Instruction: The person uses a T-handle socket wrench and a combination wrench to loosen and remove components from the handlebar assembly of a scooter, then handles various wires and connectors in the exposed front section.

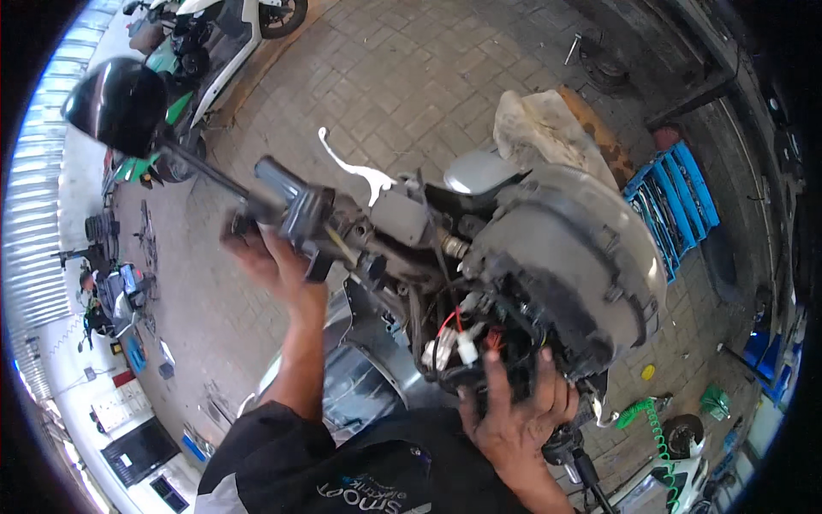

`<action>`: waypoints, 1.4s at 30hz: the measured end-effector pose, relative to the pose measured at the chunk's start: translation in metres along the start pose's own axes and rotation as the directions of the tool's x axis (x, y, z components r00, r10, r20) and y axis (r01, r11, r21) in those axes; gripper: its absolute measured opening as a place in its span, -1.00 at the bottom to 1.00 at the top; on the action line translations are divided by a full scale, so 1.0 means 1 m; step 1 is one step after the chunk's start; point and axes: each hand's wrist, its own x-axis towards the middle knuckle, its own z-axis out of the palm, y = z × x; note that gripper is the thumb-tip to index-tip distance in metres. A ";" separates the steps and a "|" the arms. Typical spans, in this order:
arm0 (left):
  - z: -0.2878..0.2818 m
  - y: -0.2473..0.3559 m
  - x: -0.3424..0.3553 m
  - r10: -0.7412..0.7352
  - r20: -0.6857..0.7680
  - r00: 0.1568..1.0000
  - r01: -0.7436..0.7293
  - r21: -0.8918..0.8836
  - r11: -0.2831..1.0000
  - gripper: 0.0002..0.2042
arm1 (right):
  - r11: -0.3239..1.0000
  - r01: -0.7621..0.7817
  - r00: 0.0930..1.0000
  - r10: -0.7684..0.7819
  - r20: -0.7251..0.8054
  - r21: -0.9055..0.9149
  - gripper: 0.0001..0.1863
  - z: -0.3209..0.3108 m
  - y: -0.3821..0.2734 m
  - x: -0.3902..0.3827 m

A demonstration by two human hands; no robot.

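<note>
My left hand (274, 265), blurred, is at the end of the handlebar assembly (304, 206) of a partly stripped scooter, just below the stem of a black mirror (116, 107); its grip is unclear. A silver brake lever (372, 180) sticks up beside a master cylinder (398, 214). My right hand (518, 420) has its fingers apart on the lower edge of the exposed wiring, by a white connector (467, 347), a red part (493, 338) and red wire. The back of a grey headlamp housing (556, 248) fills the right side of the assembly.
Scooters stand at the upper left (214, 51) and far left (116, 295). A stained cloth (539, 128), a blue tool tray (672, 206) and a coiled green hose (655, 428) lie on the paving (402, 77) beyond the assembly. A corrugated wall (38, 257) runs along the left.
</note>
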 end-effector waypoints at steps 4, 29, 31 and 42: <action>-0.017 0.030 -0.063 0.229 0.205 0.952 -0.247 0.067 0.967 -0.82 | 0.999 0.019 0.999 -0.017 -0.047 0.035 -0.34 0.001 0.000 0.003; -0.007 0.059 -0.051 0.052 0.751 0.658 -0.334 0.230 0.914 -0.63 | 0.998 0.012 0.988 -0.003 -0.155 0.055 -0.37 0.003 -0.003 0.004; -0.024 0.056 -0.050 -0.027 0.668 0.744 -0.129 0.183 0.975 -0.72 | 0.999 0.001 0.988 0.006 -0.153 0.044 -0.38 0.002 -0.004 0.004; -0.075 0.045 -0.141 -0.400 0.502 0.767 0.322 0.237 0.916 -0.67 | 0.994 0.059 0.983 -0.043 -0.178 0.088 -0.39 -0.006 -0.002 0.008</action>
